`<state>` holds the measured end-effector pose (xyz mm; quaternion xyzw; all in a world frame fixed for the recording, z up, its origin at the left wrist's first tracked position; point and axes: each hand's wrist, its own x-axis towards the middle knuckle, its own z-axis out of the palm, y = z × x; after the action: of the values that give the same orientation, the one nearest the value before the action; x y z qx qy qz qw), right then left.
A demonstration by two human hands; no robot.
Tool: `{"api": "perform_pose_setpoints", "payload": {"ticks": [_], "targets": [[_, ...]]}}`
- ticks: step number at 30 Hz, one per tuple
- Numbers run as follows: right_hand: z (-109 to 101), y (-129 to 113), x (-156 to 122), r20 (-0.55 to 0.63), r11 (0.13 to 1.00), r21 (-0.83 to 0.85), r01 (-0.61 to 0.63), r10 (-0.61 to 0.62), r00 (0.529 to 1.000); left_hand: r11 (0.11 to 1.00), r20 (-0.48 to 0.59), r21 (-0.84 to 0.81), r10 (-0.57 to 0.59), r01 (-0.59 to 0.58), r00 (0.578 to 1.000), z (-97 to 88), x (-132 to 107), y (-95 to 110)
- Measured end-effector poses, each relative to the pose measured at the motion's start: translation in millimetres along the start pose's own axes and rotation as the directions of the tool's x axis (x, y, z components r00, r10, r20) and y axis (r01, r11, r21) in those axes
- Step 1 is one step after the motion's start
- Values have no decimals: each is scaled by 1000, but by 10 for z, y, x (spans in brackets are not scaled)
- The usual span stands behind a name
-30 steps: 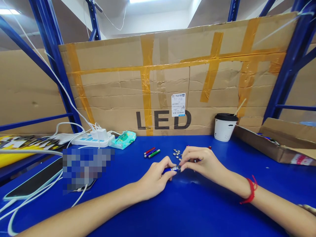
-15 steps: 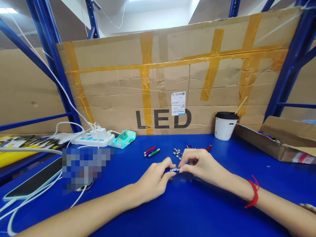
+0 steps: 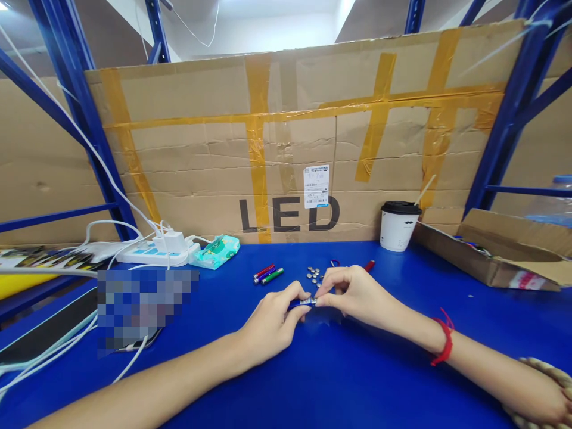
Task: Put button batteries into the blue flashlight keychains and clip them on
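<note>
Between thumb and fingers, my left hand (image 3: 272, 316) holds a small blue metal tube (image 3: 295, 304) that looks like a mini penlight, with a pale printed label and a silvery end. My right hand (image 3: 348, 292) pinches that silvery right end; the fingertips hide whether a smaller part is there too. Several round button cells (image 3: 314, 275) lie just beyond the right hand's fingers. To their left rest three similar tubes, one red (image 3: 264, 271), one purple (image 3: 264, 274) and one green (image 3: 272, 276). Another red tube (image 3: 369, 266) is partly hidden behind my right hand.
A lidded paper cup (image 3: 397, 229) with a straw stands at the back right, beside an open cardboard box (image 3: 496, 268). On the left are a power strip (image 3: 152, 255), a green wipes pack (image 3: 218, 251), a phone (image 3: 49, 325) and white cables. A cardboard wall (image 3: 196, 161) closes the back.
The whole view has shifted slightly, so things sit further left. Both hands keep their hold on the blue tube, and the right fingertips stay at its silvery end.
</note>
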<state>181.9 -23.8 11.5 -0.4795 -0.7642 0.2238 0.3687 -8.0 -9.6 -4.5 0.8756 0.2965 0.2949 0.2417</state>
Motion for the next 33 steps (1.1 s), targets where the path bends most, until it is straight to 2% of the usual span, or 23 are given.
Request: {"api": "perform_pose_setpoints", "payload": {"ticks": [5, 10, 22, 33], "targets": [[8, 98, 27, 44, 997, 77, -8, 5, 999, 999, 20, -39, -12, 12, 1000, 4, 14, -12], [8, 178, 38, 24, 999, 46, 23, -24, 999, 999, 26, -45, -13, 15, 1000, 11, 18, -26], [-29, 96, 29, -22, 993, -83, 85, -87, 996, 992, 39, -128, -5, 10, 999, 5, 24, -7], [-22, 83, 23, -47, 993, -53, 104, -107, 993, 987, 30, -155, -30, 35, 999, -3, 31, -5]]}}
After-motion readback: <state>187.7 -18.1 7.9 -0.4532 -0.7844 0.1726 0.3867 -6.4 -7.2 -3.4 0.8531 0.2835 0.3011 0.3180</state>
